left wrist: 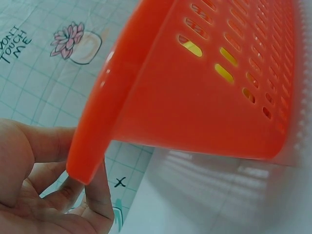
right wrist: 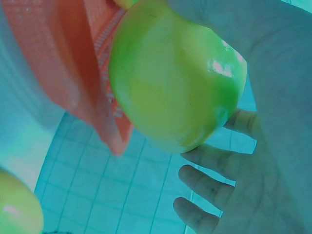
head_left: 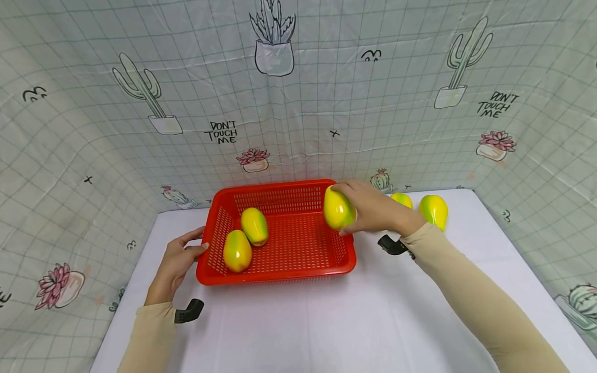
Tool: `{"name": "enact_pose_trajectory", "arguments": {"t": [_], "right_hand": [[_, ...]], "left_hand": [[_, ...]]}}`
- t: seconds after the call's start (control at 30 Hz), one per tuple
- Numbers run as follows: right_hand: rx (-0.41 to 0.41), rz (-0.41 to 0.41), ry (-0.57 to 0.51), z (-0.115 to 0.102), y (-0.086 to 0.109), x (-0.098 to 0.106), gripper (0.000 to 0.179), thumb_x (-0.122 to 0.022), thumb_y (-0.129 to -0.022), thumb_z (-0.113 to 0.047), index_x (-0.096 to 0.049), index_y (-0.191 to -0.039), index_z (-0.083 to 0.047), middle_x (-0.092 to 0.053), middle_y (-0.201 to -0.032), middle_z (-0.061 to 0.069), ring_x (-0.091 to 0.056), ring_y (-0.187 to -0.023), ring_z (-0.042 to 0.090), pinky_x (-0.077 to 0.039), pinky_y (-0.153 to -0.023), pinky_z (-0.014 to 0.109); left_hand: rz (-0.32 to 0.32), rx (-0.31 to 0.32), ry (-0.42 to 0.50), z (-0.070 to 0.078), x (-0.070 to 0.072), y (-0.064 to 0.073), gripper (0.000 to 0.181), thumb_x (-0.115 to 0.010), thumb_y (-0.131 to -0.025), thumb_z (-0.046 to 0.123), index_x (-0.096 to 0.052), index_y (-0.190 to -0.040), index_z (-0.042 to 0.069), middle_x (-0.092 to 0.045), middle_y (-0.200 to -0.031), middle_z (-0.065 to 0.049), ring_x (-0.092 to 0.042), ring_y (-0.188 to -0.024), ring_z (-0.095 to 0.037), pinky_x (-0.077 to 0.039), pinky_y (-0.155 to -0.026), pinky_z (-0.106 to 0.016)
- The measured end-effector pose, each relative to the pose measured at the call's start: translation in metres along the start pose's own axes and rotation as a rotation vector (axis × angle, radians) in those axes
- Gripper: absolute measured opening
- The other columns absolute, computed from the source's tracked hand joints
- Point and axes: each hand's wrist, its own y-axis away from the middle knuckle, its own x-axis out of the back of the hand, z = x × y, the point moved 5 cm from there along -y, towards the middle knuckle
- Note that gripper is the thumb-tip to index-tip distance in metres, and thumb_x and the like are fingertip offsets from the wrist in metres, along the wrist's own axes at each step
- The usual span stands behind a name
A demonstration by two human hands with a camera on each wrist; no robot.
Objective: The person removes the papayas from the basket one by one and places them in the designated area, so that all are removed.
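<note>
Right hand (head_left: 373, 207) grips a yellow-green mango (head_left: 338, 209), fingers curled over its top and thumb under it, holding it over the right rim of the red basket (head_left: 298, 269). The right wrist view shows the held fruit resting against the palm, fingers partly spread behind it, the basket's rim close beside it.

Left hand (head_left: 176, 261) rests at the basket's left wall; thumb touches the rim, fingers loosely extended below it. The left wrist view shows the fingers (left wrist: 92, 195) under the basket's corner edge.

Between the hands, inside the basket and nearer the left hand: two more mangoes, one (head_left: 237, 250) toward the front, one (head_left: 254, 226) just behind it, touching or nearly so.

Beyond the right hand, on the white table (head_left: 298, 331): two further mangoes, one (head_left: 434, 210) in full view, one (head_left: 402, 199) partly hidden by the wrist.
</note>
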Motion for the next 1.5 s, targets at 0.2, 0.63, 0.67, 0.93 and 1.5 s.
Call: {"name": "enact_pose_trajectory", "arguments": {"t": [0.2, 0.63, 0.67, 0.93, 1.5], "right_hand": [[-0.018, 0.04, -0.014, 0.014, 0.019, 0.009, 0.1, -0.096, -0.073, -0.032, -0.045, -0.153, 0.001, -0.05, -0.153, 0.02, -0.048, -0.139, 0.04, -0.043, -0.114, 0.058], [-0.058, 0.066, 0.005, 0.038, 0.052, 0.008, 0.099, -0.096, -0.073, -0.03, -0.046, -0.151, 0.003, -0.05, -0.151, 0.024, -0.047, -0.137, 0.046, -0.041, -0.113, 0.064], [-0.061, 0.064, 0.006, 0.039, 0.054, 0.007, 0.099, -0.096, -0.073, -0.031, -0.046, -0.151, 0.003, -0.05, -0.15, 0.024, -0.047, -0.137, 0.046, -0.041, -0.114, 0.064], [-0.079, 0.062, 0.002, 0.046, 0.069, 0.0, 0.097, -0.096, -0.073, -0.029, -0.046, -0.151, 0.002, -0.049, -0.152, 0.023, -0.047, -0.139, 0.045, -0.042, -0.113, 0.064], [-0.097, 0.053, 0.005, 0.05, 0.09, -0.019, 0.098, -0.097, -0.073, -0.03, -0.046, -0.15, 0.003, -0.051, -0.15, 0.024, -0.048, -0.139, 0.046, -0.039, -0.115, 0.065]], "left_hand": [[-0.003, -0.004, 0.003, 0.0, 0.0, 0.001, 0.061, -0.057, -0.108, 0.011, -0.034, -0.164, 0.003, -0.037, -0.159, -0.026, -0.064, -0.089, -0.006, -0.055, -0.081, -0.016], [-0.002, 0.004, 0.011, -0.001, 0.0, -0.001, 0.061, -0.056, -0.109, 0.012, -0.034, -0.165, 0.005, -0.036, -0.16, -0.025, -0.064, -0.093, -0.008, -0.055, -0.083, -0.016], [-0.001, 0.005, 0.011, -0.001, 0.0, -0.001, 0.061, -0.056, -0.109, 0.013, -0.034, -0.165, 0.005, -0.036, -0.16, -0.025, -0.064, -0.093, -0.009, -0.055, -0.084, -0.016], [0.01, 0.014, 0.004, -0.001, -0.001, 0.0, 0.06, -0.056, -0.109, 0.012, -0.036, -0.165, 0.007, -0.036, -0.161, -0.023, -0.062, -0.097, -0.012, -0.055, -0.086, -0.017], [0.001, -0.014, -0.016, 0.002, -0.001, 0.002, 0.06, -0.056, -0.109, 0.011, -0.035, -0.164, 0.003, -0.037, -0.159, -0.026, -0.062, -0.089, -0.007, -0.053, -0.082, -0.016]]}}
